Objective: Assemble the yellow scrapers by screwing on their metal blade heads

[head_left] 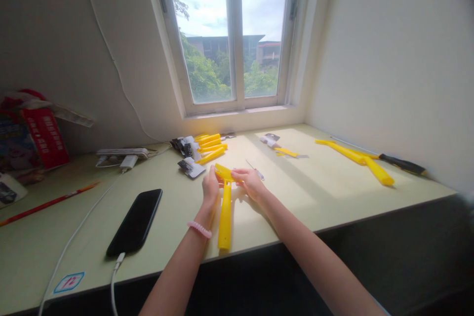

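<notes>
A yellow T-shaped scraper (224, 215) is held just above the near part of the table, its handle pointing toward me. My left hand (211, 185) grips the left end of its crosswise head. On the other end, the fingers of my right hand (250, 181) are closed. Just beyond my right hand lies a thin metal piece (255, 169), too small to name. Several yellow-handled tools (212, 145) with grey and black card packaging are piled past my left hand. A grey packet (191, 168) rests in front of that pile.
Left of my arms, a black phone (135, 222) is plugged into a white cable. Behind it are a power strip (122, 153) and a red stick (48, 203). Toward the right wall lie a black-handled screwdriver (402, 163) and yellow tools (377, 170). A packaged yellow piece (286, 151) lies near the window.
</notes>
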The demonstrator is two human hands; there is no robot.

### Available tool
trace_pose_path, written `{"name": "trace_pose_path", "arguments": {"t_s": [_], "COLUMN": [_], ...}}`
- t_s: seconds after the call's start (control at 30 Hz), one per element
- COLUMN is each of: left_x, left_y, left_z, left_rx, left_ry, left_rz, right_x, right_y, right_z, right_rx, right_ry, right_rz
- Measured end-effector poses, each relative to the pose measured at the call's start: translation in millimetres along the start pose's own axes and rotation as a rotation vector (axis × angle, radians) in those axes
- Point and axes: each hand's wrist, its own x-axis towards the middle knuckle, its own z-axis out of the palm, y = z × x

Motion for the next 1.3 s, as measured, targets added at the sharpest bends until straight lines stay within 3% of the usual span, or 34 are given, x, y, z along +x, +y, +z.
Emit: {"name": "trace_pose_path", "arguments": {"t_s": [0.13,0.47,0.9,1.13,1.3], "left_x": [3.8,6.6,1.3,-3.4,-15.8], "left_y": [6.9,13.5,19.6,15.2,8.5], "left_z": [-5.4,-4.6,-4.4,-2.3,5.7], "left_rx": [0.050,-0.025,-0.199,-0.165,-0.067], "left_ry": [0.094,0.164,0.137,-0.030,-0.320], "left_rz": [-0.004,-0.080,-0.249,-0.214,-0.239], "right_x": [-1.3,-5.1,-5.3,-5.4,-5.1], "right_y": [-0.1,-1.1,3.9,3.9,4.9], "right_z": [1.8,4.2,6.8,4.8,3.0], "right_rx": [-0.038,-0.074,-0.157,-0.138,-0.096], "right_ry": [-0.013,-0.008,0.001,0.087,0.115], "right_rz": [-0.012,-0.078,-0.255,-0.257,-0.235]}}
